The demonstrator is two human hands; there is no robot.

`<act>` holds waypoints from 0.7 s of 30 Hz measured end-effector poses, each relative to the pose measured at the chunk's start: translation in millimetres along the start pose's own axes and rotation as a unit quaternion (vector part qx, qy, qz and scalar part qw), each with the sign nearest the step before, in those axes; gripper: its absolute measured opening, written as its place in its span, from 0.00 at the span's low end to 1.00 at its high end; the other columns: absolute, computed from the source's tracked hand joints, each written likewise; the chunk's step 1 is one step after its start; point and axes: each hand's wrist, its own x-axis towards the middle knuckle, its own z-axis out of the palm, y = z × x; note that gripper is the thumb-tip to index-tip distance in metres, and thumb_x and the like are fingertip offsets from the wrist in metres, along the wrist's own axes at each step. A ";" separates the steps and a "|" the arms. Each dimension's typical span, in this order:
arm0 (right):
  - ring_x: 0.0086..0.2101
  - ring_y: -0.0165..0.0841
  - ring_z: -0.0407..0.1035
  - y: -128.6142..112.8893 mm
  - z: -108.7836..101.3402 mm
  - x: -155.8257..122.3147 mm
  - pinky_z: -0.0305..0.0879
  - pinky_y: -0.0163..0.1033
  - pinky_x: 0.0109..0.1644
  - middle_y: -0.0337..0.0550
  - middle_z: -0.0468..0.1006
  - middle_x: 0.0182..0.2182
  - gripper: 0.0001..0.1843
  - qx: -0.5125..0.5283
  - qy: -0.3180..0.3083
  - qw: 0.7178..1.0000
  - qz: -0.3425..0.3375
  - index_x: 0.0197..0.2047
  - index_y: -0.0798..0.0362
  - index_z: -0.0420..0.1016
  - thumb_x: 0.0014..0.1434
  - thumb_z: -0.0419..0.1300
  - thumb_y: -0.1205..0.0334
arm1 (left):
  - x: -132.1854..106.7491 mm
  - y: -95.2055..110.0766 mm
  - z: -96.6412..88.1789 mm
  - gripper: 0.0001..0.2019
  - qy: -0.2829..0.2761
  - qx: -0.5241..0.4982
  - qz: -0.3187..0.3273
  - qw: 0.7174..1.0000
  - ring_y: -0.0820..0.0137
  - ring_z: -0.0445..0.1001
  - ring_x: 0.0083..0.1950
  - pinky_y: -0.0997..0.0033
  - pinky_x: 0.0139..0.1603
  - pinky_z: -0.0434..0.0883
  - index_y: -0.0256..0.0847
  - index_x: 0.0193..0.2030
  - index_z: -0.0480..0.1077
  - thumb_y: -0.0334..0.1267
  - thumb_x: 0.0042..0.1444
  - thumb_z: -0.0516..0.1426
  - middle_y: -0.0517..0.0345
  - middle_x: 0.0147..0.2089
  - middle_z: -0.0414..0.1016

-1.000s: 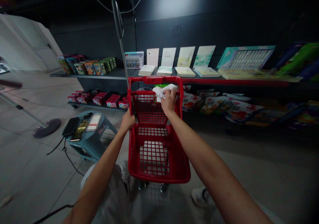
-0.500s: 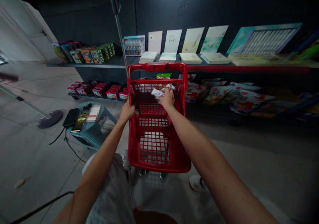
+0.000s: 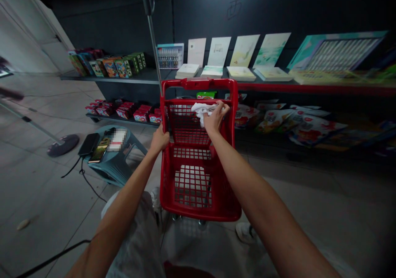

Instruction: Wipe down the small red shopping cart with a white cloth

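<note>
A small red shopping cart (image 3: 198, 195) stands in front of me on the tiled floor, its basket holding nothing. My left hand (image 3: 160, 140) grips the cart's left rim. My right hand (image 3: 214, 119) is closed on a crumpled white cloth (image 3: 200, 109), pressed against the mesh at the far upper end of the basket, just below the red handle (image 3: 199, 83).
Dark shelves behind the cart carry notebooks (image 3: 216, 69), colourful boxes (image 3: 107, 65) and snack bags (image 3: 297, 123). A teal plastic stool (image 3: 119, 162) with phones on it stands to the left, a cable trailing from it. A metal pole (image 3: 153, 30) rises behind the cart; a stand base (image 3: 63, 144) lies far left.
My right hand with the cloth dropped from the handle to the basket's far mesh, then shifted right along it. The view tilted down and drifted slightly. My left hand kept its grip.
</note>
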 end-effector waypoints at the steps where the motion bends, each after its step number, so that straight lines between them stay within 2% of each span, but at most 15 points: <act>1: 0.56 0.42 0.66 0.7 -0.4 0.3 0.64 0.48 0.64 0.55 0.60 0.56 0.28 -0.003 -0.012 1.000 0.014 0.58 0.53 0.62 0.55 0.61 0.71 | -0.7 0.5 -0.4 0.32 0.000 0.001 -0.002 1.000 0.55 0.78 0.59 0.57 0.62 0.72 0.43 0.71 0.64 0.29 0.58 0.52 0.51 0.56 0.80; 5: 0.51 0.44 0.68 -1.8 -8.0 0.4 0.67 0.51 0.59 0.53 0.67 0.51 0.20 -0.031 -0.091 0.992 0.083 0.52 0.54 0.67 0.56 0.63 0.67 | -3.1 1.0 -1.2 0.32 0.000 -0.003 -0.005 1.000 0.55 0.78 0.58 0.57 0.62 0.72 0.43 0.70 0.65 0.29 0.57 0.52 0.50 0.57 0.80; 8: 0.48 0.45 0.69 -7.4 -13.7 -2.3 0.68 0.56 0.56 0.50 0.68 0.50 0.17 -0.051 -0.118 0.984 0.122 0.51 0.52 0.69 0.59 0.62 0.64 | -4.1 0.5 -0.9 0.31 0.000 -0.009 -0.001 1.000 0.56 0.78 0.58 0.57 0.62 0.72 0.43 0.69 0.66 0.29 0.57 0.52 0.51 0.57 0.80; 11: 0.50 0.45 0.69 -9.5 -12.1 -5.0 0.68 0.56 0.56 0.50 0.67 0.52 0.16 -0.047 -0.090 0.983 0.155 0.51 0.50 0.70 0.58 0.62 0.64 | -4.4 0.2 -0.5 0.32 0.002 -0.010 -0.002 1.000 0.57 0.78 0.58 0.58 0.62 0.72 0.44 0.70 0.65 0.29 0.57 0.51 0.52 0.57 0.80; 14: 0.51 0.43 0.67 -4.2 -4.3 -4.4 0.67 0.52 0.58 0.51 0.63 0.54 0.17 -0.015 -0.038 0.987 0.157 0.49 0.52 0.69 0.55 0.64 0.67 | -4.4 -0.2 -0.6 0.32 0.004 -0.010 -0.003 1.000 0.57 0.79 0.57 0.59 0.62 0.72 0.44 0.70 0.66 0.29 0.57 0.51 0.52 0.56 0.81; 18: 0.47 0.37 0.68 6.4 1.6 1.2 0.65 0.46 0.60 0.47 0.65 0.47 0.16 0.046 0.001 0.989 0.144 0.44 0.53 0.69 0.51 0.62 0.72 | -4.0 -1.9 -0.4 0.33 0.002 -0.011 -0.003 1.000 0.56 0.79 0.55 0.57 0.60 0.73 0.45 0.71 0.65 0.30 0.57 0.52 0.52 0.55 0.81; 21: 0.44 0.37 0.68 5.2 -3.9 4.8 0.65 0.45 0.59 0.44 0.67 0.43 0.14 0.055 0.021 0.992 0.114 0.41 0.52 0.69 0.51 0.62 0.72 | -3.4 -3.8 0.6 0.33 0.006 -0.011 0.007 1.000 0.56 0.79 0.54 0.56 0.60 0.73 0.45 0.71 0.64 0.30 0.57 0.51 0.52 0.55 0.81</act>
